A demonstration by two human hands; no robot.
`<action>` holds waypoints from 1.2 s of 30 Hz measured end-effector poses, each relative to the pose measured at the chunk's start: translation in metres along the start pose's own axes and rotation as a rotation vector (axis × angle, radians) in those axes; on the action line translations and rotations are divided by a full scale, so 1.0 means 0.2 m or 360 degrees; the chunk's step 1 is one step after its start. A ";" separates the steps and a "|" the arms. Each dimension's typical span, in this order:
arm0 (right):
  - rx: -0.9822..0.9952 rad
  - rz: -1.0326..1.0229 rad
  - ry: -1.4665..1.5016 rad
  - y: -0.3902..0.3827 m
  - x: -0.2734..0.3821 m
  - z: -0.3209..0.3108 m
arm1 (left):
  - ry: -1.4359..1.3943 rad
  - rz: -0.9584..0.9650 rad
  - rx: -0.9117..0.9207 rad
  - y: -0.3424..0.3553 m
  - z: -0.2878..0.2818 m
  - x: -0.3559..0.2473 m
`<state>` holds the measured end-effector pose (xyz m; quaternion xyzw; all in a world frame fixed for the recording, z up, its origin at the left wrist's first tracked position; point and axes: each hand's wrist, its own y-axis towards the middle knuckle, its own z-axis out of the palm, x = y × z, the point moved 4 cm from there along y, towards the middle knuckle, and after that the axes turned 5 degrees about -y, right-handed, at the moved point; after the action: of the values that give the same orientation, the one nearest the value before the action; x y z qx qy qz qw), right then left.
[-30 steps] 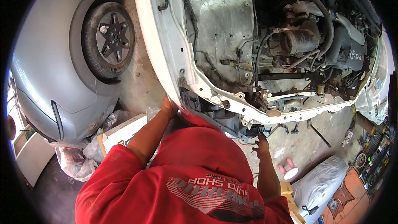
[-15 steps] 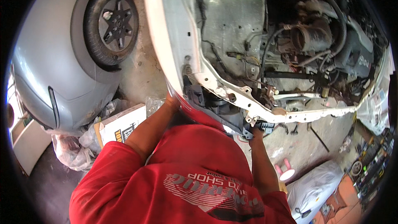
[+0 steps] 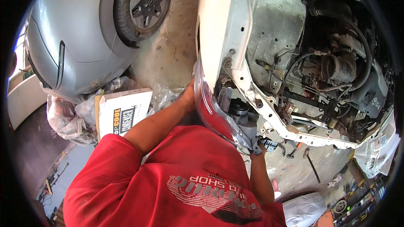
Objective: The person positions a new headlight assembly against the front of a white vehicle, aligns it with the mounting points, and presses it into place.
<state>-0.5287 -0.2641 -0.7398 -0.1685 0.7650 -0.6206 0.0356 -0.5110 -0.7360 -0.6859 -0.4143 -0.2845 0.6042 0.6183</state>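
A headlight (image 3: 216,120) with a clear, glossy lens sits at the front corner of a white car, against the fender (image 3: 216,29) and the white radiator support (image 3: 252,90). My left hand (image 3: 190,93) grips its outer end from the left; the fingertips are hidden behind the lens. At the inner end, beside a grey mounting tab (image 3: 256,147), my right hand (image 3: 260,150) is closed on the headlight, its fingers partly covered. The black and grey back of the housing (image 3: 242,111) faces the engine bay. Whether the headlight is seated cannot be told.
A silver car (image 3: 80,33) with a black-spoked wheel (image 3: 148,2) stands on the left. Near my left arm lie a white carton (image 3: 126,101) and plastic wrapping (image 3: 67,115). Hammers (image 3: 311,166) lie on the floor at right, beyond them tools (image 3: 345,197).
The view has shifted so the cars appear farther right. The headlight shows more of its lens and housing, standing out more from the corner. Both hands stay on it.
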 end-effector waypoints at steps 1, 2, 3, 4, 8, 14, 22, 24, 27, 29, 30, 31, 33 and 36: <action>-0.0083 0.0132 0.1004 0.00 -0.13 -0.09 | 0.0068 -0.0060 -0.0002 -0.01 0.08 0.01; -0.0069 0.0178 0.0999 -0.08 -0.08 -0.02 | 0.0134 -0.0033 -0.0091 -0.06 0.10 -0.03; 0.0013 0.0211 0.1056 -0.16 -0.02 0.02 | 0.0193 -0.0014 -0.0164 -0.09 0.12 -0.06; 0.0085 0.0236 0.1126 -0.21 0.03 0.07 | 0.0259 -0.0007 -0.0224 -0.11 0.13 -0.09; 0.0078 0.0027 0.0701 -0.28 0.12 0.12 | 0.0176 -0.0267 -0.0019 -0.07 0.11 -0.10; 0.0043 0.0063 0.0327 -0.46 0.32 0.28 | 0.0283 -0.0185 -0.0098 -0.09 0.14 -0.18; 0.0085 -0.0034 0.0257 -0.47 0.35 0.28 | 0.0273 -0.0198 0.0009 -0.10 0.15 -0.21; 0.0033 0.0005 0.0293 -0.41 0.29 0.22 | 0.0298 -0.0176 0.0095 -0.12 0.15 -0.20; 0.0043 -0.0010 0.0330 -0.36 0.24 0.20 | 0.0336 -0.0195 0.0032 -0.15 0.20 -0.22; -0.0040 0.0026 0.0251 -0.33 0.22 0.21 | 0.0349 -0.0248 0.0017 -0.09 0.11 -0.20; -0.0090 0.0030 0.0220 -0.31 0.21 0.19 | 0.0359 -0.0276 0.0027 -0.07 0.11 -0.21; 0.0015 -0.0004 0.0263 -0.31 0.20 0.17 | 0.0344 -0.0250 0.0101 -0.07 0.11 -0.21; 0.0044 -0.0122 0.0344 -0.29 0.14 0.09 | 0.0321 -0.0363 0.0095 -0.07 0.13 -0.19; -0.0114 0.0038 0.0531 -0.29 0.17 0.09 | 0.0161 -0.0366 0.0160 0.02 0.02 -0.10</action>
<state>-0.5433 -0.3009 -0.6835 -0.0553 0.7838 -0.6119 -0.0906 -0.5186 -0.7553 -0.6837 -0.3775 -0.2678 0.5212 0.7170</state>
